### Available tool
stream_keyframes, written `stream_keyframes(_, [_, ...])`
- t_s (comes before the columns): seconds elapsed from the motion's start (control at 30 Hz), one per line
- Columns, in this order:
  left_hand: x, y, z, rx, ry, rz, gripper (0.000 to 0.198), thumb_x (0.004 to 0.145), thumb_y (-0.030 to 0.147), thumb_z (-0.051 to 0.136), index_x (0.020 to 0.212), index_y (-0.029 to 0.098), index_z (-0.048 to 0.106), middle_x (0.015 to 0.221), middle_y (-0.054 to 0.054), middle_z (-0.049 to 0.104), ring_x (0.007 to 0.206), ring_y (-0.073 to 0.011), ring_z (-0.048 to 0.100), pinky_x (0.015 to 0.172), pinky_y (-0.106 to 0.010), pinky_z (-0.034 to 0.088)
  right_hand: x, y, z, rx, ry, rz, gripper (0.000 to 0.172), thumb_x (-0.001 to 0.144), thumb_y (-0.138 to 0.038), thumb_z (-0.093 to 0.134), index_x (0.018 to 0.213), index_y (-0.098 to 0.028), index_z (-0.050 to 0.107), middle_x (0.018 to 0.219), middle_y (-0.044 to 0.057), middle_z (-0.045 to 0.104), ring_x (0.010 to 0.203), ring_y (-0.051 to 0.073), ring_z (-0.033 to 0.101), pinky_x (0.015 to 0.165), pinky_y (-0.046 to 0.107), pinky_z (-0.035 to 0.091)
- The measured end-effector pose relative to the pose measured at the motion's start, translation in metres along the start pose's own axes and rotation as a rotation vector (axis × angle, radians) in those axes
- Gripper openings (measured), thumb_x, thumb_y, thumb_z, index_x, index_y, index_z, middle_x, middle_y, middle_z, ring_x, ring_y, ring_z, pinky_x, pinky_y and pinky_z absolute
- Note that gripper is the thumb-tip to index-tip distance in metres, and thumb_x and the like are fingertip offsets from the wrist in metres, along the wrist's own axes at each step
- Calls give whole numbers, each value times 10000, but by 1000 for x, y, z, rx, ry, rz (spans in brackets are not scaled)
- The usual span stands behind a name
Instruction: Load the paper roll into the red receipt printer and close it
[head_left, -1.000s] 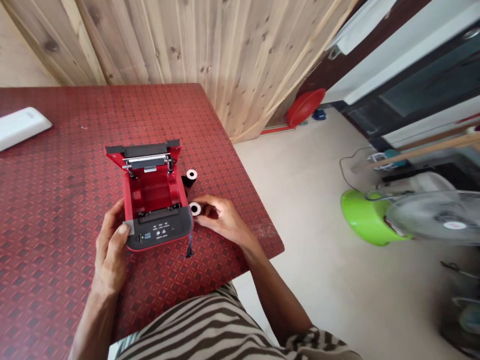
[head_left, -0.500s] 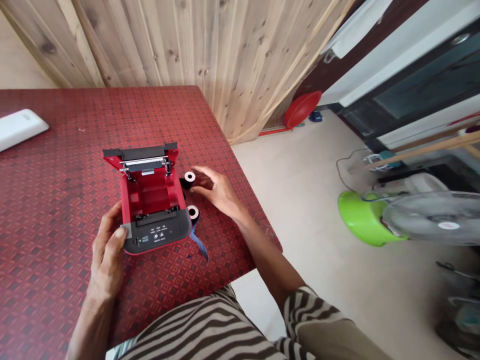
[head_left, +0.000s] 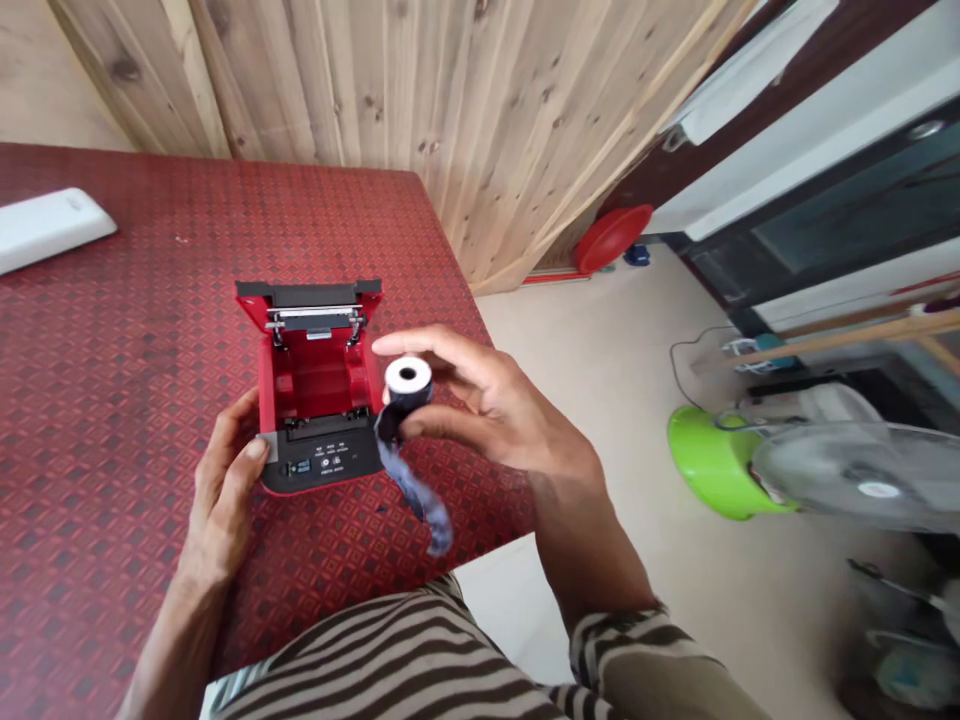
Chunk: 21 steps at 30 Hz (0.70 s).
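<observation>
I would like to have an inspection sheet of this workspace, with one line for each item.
Surface: red patterned table.
Job's things: red box, lid raised; dark roll with white end, loose strip hanging.
Clutter: white object at the table's far left.
Hands: left hand grips the box's near left corner; right hand holds the roll.
Cables: thin cord near the fan.
Surroundings: wooden wall, red basin.
</observation>
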<state>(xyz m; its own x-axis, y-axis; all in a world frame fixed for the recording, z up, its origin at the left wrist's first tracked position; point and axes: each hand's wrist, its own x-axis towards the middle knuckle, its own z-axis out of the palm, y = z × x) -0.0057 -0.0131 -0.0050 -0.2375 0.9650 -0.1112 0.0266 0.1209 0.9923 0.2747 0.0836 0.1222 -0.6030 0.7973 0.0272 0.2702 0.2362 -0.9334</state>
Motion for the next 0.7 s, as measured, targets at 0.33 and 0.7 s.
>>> stream_keyframes(0.33, [-3,16,7,-22,3,6,675,982,636,696,1519,231,655,1451,-122,744,1348,-368,691,1137,-525,567,48,-9,64,-813,-123,-38,184,1077,-67,610,1197,-146,726,1206,127,772,1175,273,714,1056,431,563])
stream_keyframes(0.7, [-2,20,8,-19,-23,30,677,987,636,680,1522,224,632,1468,-136,734,1333,-357,708,1128,-538,576,78,-9,83,-995,-236,49,228,1023,-51,611,1178,-133,756,1108,162,846,1070,296,787,982,419,508])
